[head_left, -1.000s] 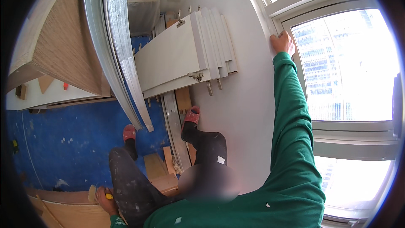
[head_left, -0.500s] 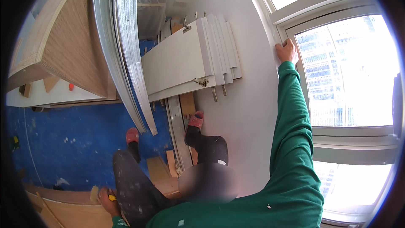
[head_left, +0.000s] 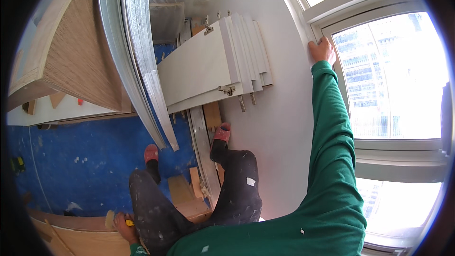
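Observation:
At the lower left, my left hand (head_left: 125,228) is closed round a small brush (head_left: 110,219) with pale bristles and a yellow handle, of which only a bit shows. It is beside my left thigh, above a wooden board (head_left: 90,239). My right arm, in a green sleeve, reaches up along the wall. At its end my right hand (head_left: 323,50) grips the edge of the white window frame (head_left: 326,27), fingers curled onto it next to the glass.
White cabinet doors (head_left: 194,66) with hinges lean stacked against the wall. Long metal channels (head_left: 137,33) stand in front of a wooden cabinet (head_left: 80,47). Blue sheeting (head_left: 90,161) covers the floor. Wood offcuts (head_left: 182,190) lie between my legs, and my feet wear red slippers.
My right knee has swung a little outward. The view has shifted slightly. Both hands keep their holds, the left on the brush and the right on the window frame.

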`<state>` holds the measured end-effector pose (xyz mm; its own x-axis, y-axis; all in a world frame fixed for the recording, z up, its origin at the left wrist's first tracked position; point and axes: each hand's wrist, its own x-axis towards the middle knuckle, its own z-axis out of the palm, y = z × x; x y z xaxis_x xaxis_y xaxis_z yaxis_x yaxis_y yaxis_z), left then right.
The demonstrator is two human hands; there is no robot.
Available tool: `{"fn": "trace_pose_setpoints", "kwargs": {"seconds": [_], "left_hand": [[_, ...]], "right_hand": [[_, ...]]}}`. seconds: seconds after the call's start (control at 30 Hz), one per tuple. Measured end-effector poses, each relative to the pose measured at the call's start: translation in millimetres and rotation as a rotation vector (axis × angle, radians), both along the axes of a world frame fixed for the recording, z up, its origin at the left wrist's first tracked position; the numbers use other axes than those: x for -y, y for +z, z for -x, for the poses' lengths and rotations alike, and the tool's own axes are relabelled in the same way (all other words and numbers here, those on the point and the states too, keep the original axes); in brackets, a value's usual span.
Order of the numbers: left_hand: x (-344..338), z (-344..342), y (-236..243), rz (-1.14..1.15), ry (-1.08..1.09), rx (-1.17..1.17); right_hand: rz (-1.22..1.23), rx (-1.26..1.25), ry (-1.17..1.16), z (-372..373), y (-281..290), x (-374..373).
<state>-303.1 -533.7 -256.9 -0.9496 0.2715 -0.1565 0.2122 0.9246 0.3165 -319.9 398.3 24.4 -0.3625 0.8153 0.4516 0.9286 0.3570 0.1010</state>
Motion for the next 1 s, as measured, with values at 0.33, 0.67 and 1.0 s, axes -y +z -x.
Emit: {"fn": "trace_pose_setpoints", "kwargs": {"seconds": [0.33, 0.67, 1.0], "left_hand": [[9, -3, -8, 0.007, -0.008, 0.005], [-2, 0, -1, 0.048, 0.042, 0.086], [-8, 2, 2, -0.025, -0.025, -0.032]], "right_hand": [[0.08, 0.01, -0.03, -2, 1, -11], [0.071, -0.02, -0.031, -6, 2, -12], [0.089, -0.04, -0.043, -6, 1, -10]]}}
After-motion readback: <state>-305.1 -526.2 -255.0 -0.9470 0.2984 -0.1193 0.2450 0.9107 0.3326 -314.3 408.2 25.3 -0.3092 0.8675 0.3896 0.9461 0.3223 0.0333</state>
